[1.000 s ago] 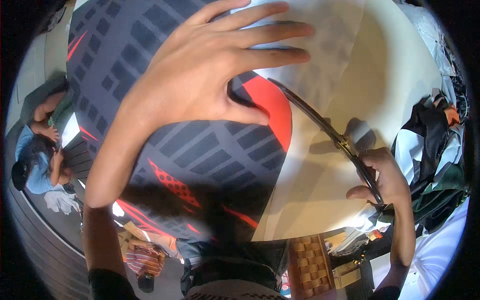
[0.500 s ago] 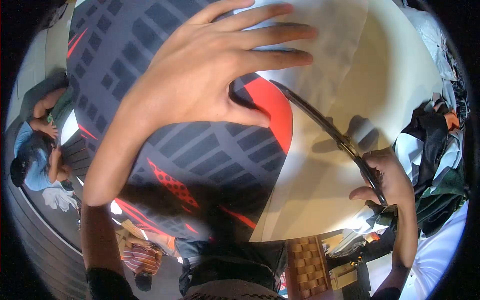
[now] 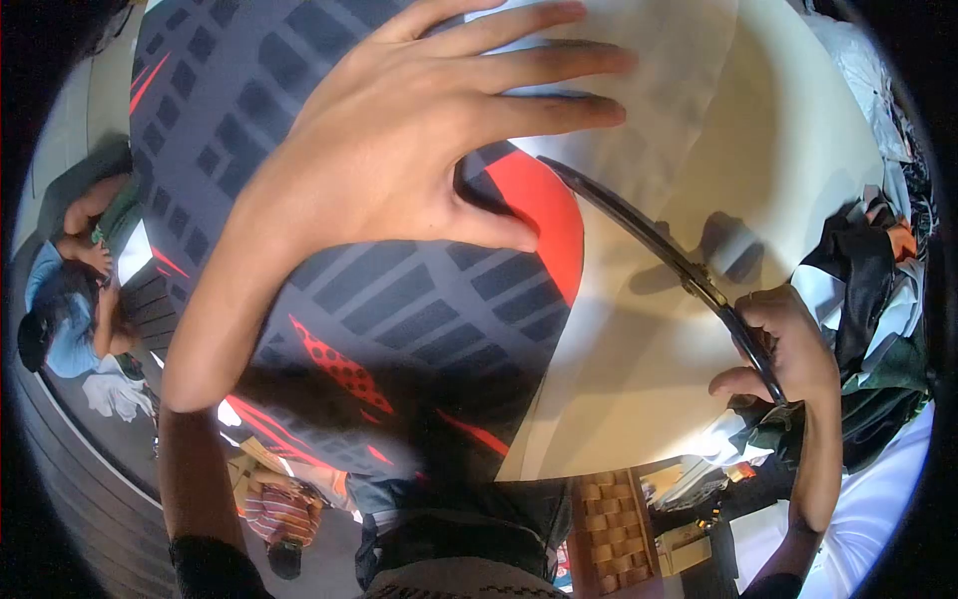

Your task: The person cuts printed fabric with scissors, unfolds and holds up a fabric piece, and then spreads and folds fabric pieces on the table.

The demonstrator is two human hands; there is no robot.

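Note:
My left hand (image 3: 409,140) lies flat with spread fingers on a dark patterned fabric (image 3: 429,299) with red accents, its fingertips reaching over white material. A red patch (image 3: 554,215) of the fabric shows beside my thumb. Black-handled scissors (image 3: 689,270) are in my right hand (image 3: 788,344), fingers wrapped round the handles. The blades point up and left, their tip at the edge of the red patch. Beneath the scissors spreads a pale sheet (image 3: 639,389), bordering the fabric's curved edge. Whether the blades are parted is hard to make out.
Crumpled dark and white cloth scraps (image 3: 848,270) lie piled at the right. A person in a blue shirt (image 3: 65,309) sits at the far left; another in a striped shirt (image 3: 282,517) is at the lower left. A woven brown surface (image 3: 609,529) shows near the bottom.
My right hand has shifted slightly right, and the scissors' handles moved with it. Their tip stays near the red patch. My left hand has hardly moved.

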